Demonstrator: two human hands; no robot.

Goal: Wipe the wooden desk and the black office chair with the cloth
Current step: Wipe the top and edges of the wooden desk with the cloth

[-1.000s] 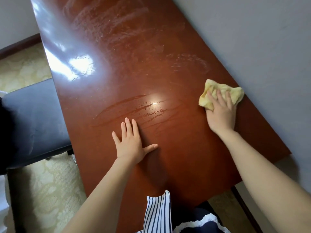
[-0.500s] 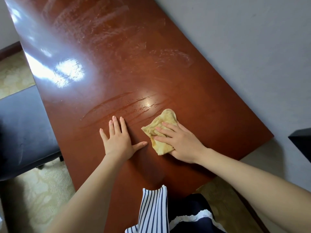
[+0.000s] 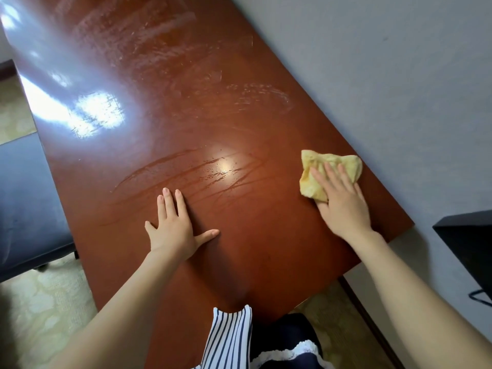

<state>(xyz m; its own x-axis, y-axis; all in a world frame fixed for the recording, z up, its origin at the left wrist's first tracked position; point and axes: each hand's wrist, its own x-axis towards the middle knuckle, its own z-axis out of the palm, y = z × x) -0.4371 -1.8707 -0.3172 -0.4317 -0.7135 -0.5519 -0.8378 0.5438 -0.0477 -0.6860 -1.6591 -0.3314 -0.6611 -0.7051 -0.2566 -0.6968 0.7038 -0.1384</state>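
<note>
One view, the head camera, covers the whole work area.

1. Surface. The wooden surface point(image 3: 239, 243) runs away from the person alongside a grey wall point(image 3: 399, 75). Damp streaks point(image 3: 191, 174) cross its middle, and fainter dried smears point(image 3: 255, 97) show farther along.

2. Cloth. The yellow cloth point(image 3: 312, 162) lies crumpled on the surface, near the wall-side edge.

3. Right grip. The right grip point(image 3: 343, 209) lies flat on the cloth with its fingers straight and spread. It presses the cloth down rather than curling round it. The thumb is hidden, so whether it pinches the cloth's edge cannot be told.

4. Left grip. The left grip point(image 3: 173, 230) lies flat on bare wood just beside the streaks, fingers extended, thumb out, holding nothing. It appears to serve as a brace.

5. Chair. The black office chair point(image 3: 26, 209) stands at the left edge of the surface. Neither grip touches it.

Step in hand, as judged: wiping the near section of the surface, with the cloth at the wall-side end of a stroke. The chair step looks not yet begun.

Next move, as judged: a stroke leftward across the damp streaks under even downward pressure. The left grip lies close to that path and would need to lift or shift clear.
</note>
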